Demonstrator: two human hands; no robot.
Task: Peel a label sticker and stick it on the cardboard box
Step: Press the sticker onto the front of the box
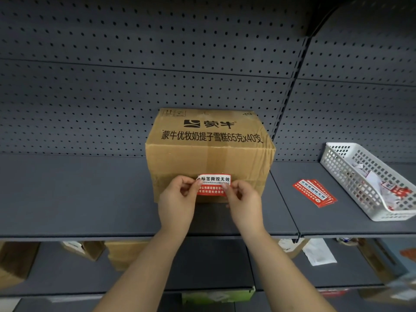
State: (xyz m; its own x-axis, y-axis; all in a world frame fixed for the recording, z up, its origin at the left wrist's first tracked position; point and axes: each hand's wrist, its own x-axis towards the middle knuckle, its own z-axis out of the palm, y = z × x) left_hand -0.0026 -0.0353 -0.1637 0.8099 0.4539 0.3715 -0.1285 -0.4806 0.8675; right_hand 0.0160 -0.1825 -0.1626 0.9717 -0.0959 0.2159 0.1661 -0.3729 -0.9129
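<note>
A brown cardboard box (209, 152) with black printed characters on top stands on the grey shelf (78, 194). In front of its near face I hold a red and white label sticker (213, 184). My left hand (177, 199) pinches the sticker's left end between thumb and fingers. My right hand (242, 199) pinches its right end. The sticker lies flat against or just off the box's front face; I cannot tell which.
A small stack of red label stickers (315, 192) lies on the shelf to the right. Beyond it stands a white mesh basket (351, 174) with paper scraps inside. A pegboard wall (157, 64) rises behind. The lower shelf holds cardboard boxes (121, 253).
</note>
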